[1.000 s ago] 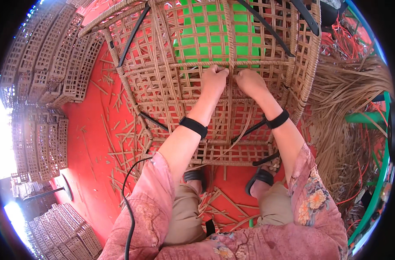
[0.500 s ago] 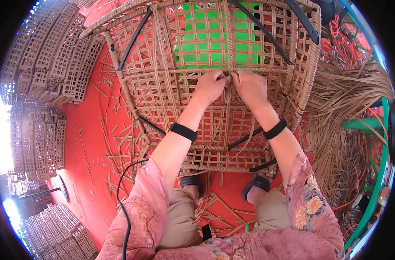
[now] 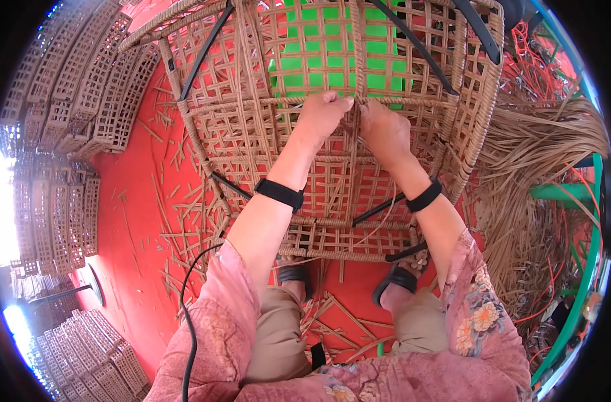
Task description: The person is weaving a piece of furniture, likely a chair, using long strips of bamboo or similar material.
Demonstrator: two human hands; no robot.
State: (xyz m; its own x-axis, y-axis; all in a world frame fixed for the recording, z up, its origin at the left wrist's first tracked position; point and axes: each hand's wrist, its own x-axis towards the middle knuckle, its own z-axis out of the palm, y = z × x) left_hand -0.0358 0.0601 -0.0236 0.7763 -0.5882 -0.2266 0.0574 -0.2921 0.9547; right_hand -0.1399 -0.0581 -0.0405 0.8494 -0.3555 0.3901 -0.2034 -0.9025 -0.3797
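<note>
A large woven basket frame point(image 3: 252, 120) of brown plant strands, openwork with cord-wrapped rods and black straps, lies tilted in front of me. Where its upright middle rod crosses a wrapped crossbar, both my hands are at work close together. My left hand point(image 3: 322, 117) is closed, thumb and forefinger pinched on a fibre strand beside the crossing. Just right of the rod, my right hand point(image 3: 387, 132) is closed too, its fingertips at the same strand. The strand itself is thin and mostly hidden by the fingers. A bright green stool-like piece point(image 3: 342, 50) shows through the weave behind.
Stacks of woven baskets point(image 3: 71, 74) rise at the left. Cut strand scraps point(image 3: 185, 228) litter the red floor covering point(image 3: 128, 268). At the right hangs a thick bundle of long brown strands point(image 3: 520, 194) by a green metal frame point(image 3: 580, 315). A black cable point(image 3: 190, 315) runs along my left sleeve.
Both hands remain closed at the crossing; the left one has shifted slightly up. The basket's lower edge has moved up a little, and its right side slightly to the right.
</note>
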